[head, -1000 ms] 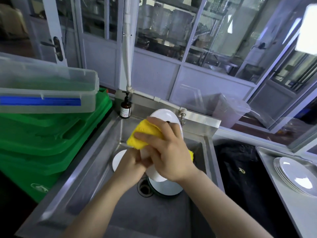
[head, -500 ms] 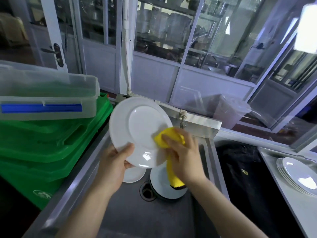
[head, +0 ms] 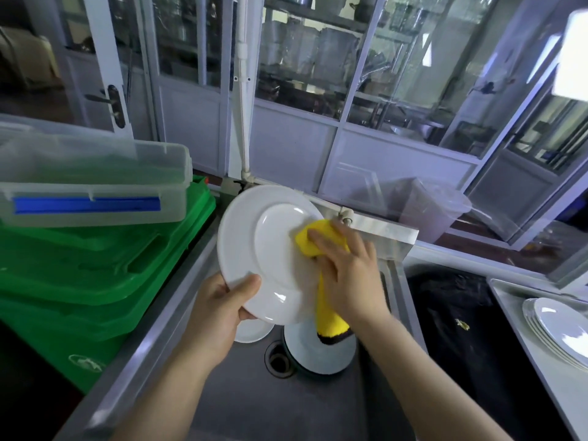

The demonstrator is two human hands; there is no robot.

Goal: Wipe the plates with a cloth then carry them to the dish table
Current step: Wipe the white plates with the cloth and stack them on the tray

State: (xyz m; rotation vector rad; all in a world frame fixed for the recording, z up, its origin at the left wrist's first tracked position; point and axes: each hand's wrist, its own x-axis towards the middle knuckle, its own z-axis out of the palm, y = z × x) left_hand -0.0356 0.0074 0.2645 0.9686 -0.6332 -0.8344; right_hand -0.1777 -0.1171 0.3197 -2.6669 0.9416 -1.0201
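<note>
Two hands on the job over the sink (head: pixel 152 319). Left hand (head: pixel 222 310) grips the white plate (head: pixel 270 249) at its lower rim, thumb on the face, fingers behind; plate is held up, tilted toward the camera above the basin. Right hand (head: pixel 346 272) presses a yellow cloth (head: pixel 318 240) against the right side of the plate face, fingers laid over the cloth, its tail hanging down behind the plate edge. More plates in sink (head: pixel 321 354) lie by the drain, not yet wiped by the look of it. Stacked plates (head: pixel 560 329) sit on the table (head: pixel 509 300) at far right, well apart.

Handling guess: plate is stiff, glazed, probably wet so slippery, and breakable if dropped on steel. Rim grip with thumb on top is the sensible hold; support from below for carrying. Cloth is soft, limp, bunches easily. Wiping step looks mid-way; carry not yet begun.
</note>
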